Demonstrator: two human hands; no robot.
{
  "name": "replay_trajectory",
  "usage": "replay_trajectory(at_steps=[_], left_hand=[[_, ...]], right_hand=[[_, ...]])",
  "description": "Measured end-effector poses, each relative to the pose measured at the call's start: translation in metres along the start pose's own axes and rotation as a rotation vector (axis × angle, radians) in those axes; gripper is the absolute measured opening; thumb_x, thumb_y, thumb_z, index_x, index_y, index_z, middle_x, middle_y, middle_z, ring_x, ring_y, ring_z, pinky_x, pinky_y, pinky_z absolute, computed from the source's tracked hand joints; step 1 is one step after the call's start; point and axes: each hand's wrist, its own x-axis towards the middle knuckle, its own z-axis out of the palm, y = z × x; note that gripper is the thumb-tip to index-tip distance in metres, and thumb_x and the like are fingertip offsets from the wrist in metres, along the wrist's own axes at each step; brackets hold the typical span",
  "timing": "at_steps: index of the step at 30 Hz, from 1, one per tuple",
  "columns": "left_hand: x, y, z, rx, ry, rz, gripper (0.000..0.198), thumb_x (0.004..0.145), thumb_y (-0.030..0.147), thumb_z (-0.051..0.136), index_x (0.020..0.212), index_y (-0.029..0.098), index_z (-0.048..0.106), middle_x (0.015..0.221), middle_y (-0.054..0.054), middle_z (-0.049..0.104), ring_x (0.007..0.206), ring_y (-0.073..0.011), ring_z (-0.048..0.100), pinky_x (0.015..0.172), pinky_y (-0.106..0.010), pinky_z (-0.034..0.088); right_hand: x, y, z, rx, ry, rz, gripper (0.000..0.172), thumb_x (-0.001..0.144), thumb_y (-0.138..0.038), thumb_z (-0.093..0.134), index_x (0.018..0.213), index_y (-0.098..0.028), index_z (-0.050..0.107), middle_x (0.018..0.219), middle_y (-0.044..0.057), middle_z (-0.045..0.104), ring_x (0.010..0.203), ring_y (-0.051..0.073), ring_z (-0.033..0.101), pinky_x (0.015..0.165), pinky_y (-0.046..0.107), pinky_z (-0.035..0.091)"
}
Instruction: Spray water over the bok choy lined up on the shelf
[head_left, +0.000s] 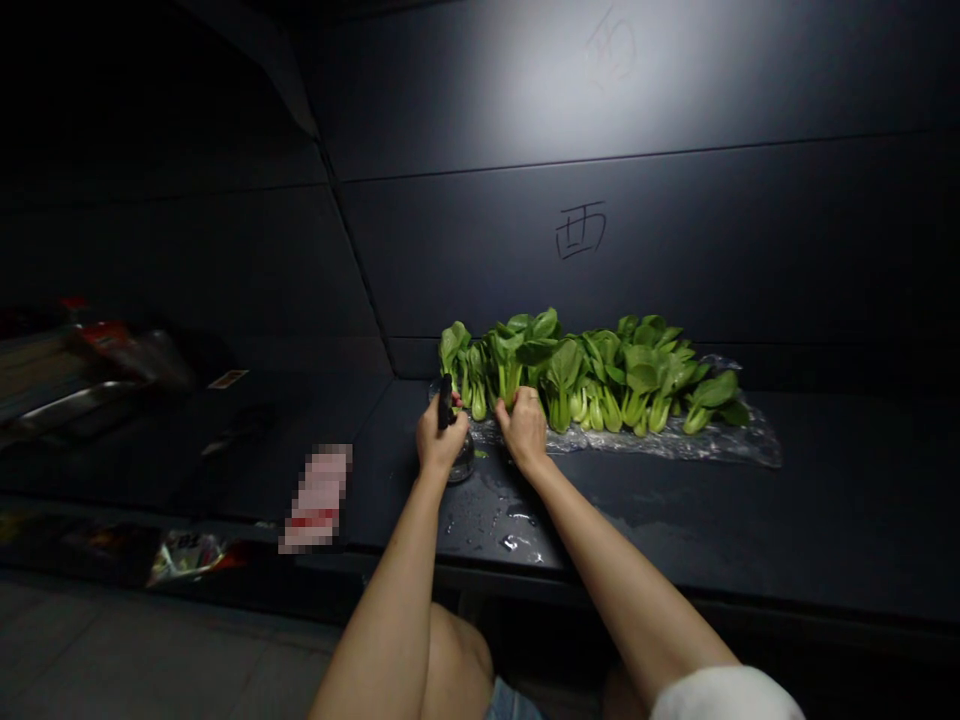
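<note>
My left hand (pixel 438 440) is wrapped round a spray bottle with a black trigger head (pixel 446 398) and a clear body (pixel 463 462), upright on the dark shelf. Beside it, my right hand (pixel 527 432) grips a bok choy (pixel 509 368) by its pale green stalks. More heads of bok choy (pixel 643 372) stand and lean in a row along the back panel, to the right and left of that hand. Beneath the row lies a crinkled clear plastic sheet (pixel 724 446). My fingers partly hide the bottle and the stalk bases.
Water drops and a small puddle (pixel 521 540) wet the shelf in front of my hands. A pinkish blurred-out card (pixel 319 498) is at the shelf's front edge. Farther left are blurred packages (pixel 131 352) and a small card (pixel 229 379). A dark panel (pixel 480 260) rises behind the greens.
</note>
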Motion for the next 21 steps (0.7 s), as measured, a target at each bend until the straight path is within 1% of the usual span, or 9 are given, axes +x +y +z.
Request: replay_trajectory(at_steps=[4, 7, 10, 12, 14, 16, 18, 21], left_hand=[[0.001, -0.003, 0.001, 0.012, -0.003, 0.001, 0.027, 0.072, 0.016, 0.062, 0.098, 0.021, 0.068, 0.086, -0.001, 0.072, 0.076, -0.0167, 0.07, 0.077, -0.03, 0.058], [0.002, -0.005, 0.002, 0.023, 0.004, -0.004, 0.027, 0.072, 0.016, 0.063, 0.098, 0.022, 0.068, 0.086, -0.001, 0.072, 0.077, -0.0172, 0.07, 0.077, -0.029, 0.058], [0.003, -0.004, 0.002, 0.036, 0.004, -0.012, 0.026, 0.071, 0.016, 0.063, 0.097, 0.022, 0.068, 0.087, -0.002, 0.073, 0.08, -0.0184, 0.071, 0.077, -0.029, 0.057], [0.002, -0.003, 0.001, 0.037, 0.001, -0.017, 0.026, 0.071, 0.016, 0.063, 0.096, 0.022, 0.068, 0.087, -0.002, 0.073, 0.08, -0.0187, 0.071, 0.077, -0.029, 0.057], [0.002, -0.002, 0.001, 0.033, -0.001, -0.019, 0.025, 0.071, 0.015, 0.062, 0.095, 0.022, 0.068, 0.087, -0.002, 0.073, 0.08, -0.0188, 0.071, 0.077, -0.029, 0.057], [0.001, -0.001, 0.0, 0.028, -0.003, -0.019, 0.025, 0.072, 0.015, 0.062, 0.095, 0.022, 0.068, 0.087, -0.002, 0.073, 0.08, -0.0186, 0.071, 0.077, -0.029, 0.057], [0.001, -0.001, 0.0, 0.026, 0.001, -0.015, 0.025, 0.072, 0.015, 0.062, 0.096, 0.022, 0.068, 0.087, -0.002, 0.073, 0.08, -0.0183, 0.071, 0.077, -0.029, 0.057], [0.0, -0.001, 0.001, 0.026, 0.009, -0.002, 0.024, 0.073, 0.015, 0.062, 0.095, 0.022, 0.068, 0.088, -0.002, 0.073, 0.08, -0.0177, 0.071, 0.078, -0.029, 0.057]], right_hand=[[0.0, -0.012, -0.007, -0.143, -0.123, 0.023, 0.027, 0.094, -0.039, 0.058, 0.106, -0.014, 0.055, 0.107, 0.014, 0.058, 0.088, 0.021, 0.062, 0.068, 0.027, 0.046], [-0.003, -0.015, -0.008, -0.199, -0.218, -0.054, 0.026, 0.095, -0.039, 0.057, 0.108, -0.017, 0.057, 0.113, 0.015, 0.056, 0.1, 0.024, 0.059, 0.072, 0.028, 0.047], [-0.005, -0.014, -0.008, -0.235, -0.284, -0.175, 0.017, 0.099, -0.025, 0.048, 0.11, -0.018, 0.058, 0.118, 0.015, 0.057, 0.105, 0.023, 0.056, 0.077, 0.028, 0.048], [-0.006, -0.012, -0.008, -0.249, -0.304, -0.212, 0.024, 0.099, -0.014, 0.04, 0.116, -0.017, 0.057, 0.118, 0.015, 0.058, 0.106, 0.022, 0.056, 0.082, 0.029, 0.048], [-0.006, -0.012, -0.009, -0.241, -0.307, -0.203, 0.032, 0.099, -0.009, 0.037, 0.125, -0.016, 0.053, 0.12, 0.015, 0.059, 0.109, 0.022, 0.057, 0.086, 0.029, 0.048], [-0.005, -0.012, -0.012, -0.211, -0.317, -0.166, 0.033, 0.099, -0.012, 0.039, 0.131, -0.016, 0.051, 0.121, 0.015, 0.06, 0.109, 0.021, 0.059, 0.088, 0.029, 0.047], [-0.003, -0.014, -0.015, -0.18, -0.351, -0.111, 0.03, 0.101, -0.019, 0.041, 0.127, -0.014, 0.054, 0.121, 0.016, 0.062, 0.106, 0.022, 0.062, 0.086, 0.028, 0.047], [0.0, -0.016, -0.018, -0.137, -0.403, -0.013, 0.027, 0.102, -0.025, 0.041, 0.112, -0.011, 0.063, 0.112, 0.016, 0.066, 0.099, 0.022, 0.066, 0.082, 0.027, 0.047]])
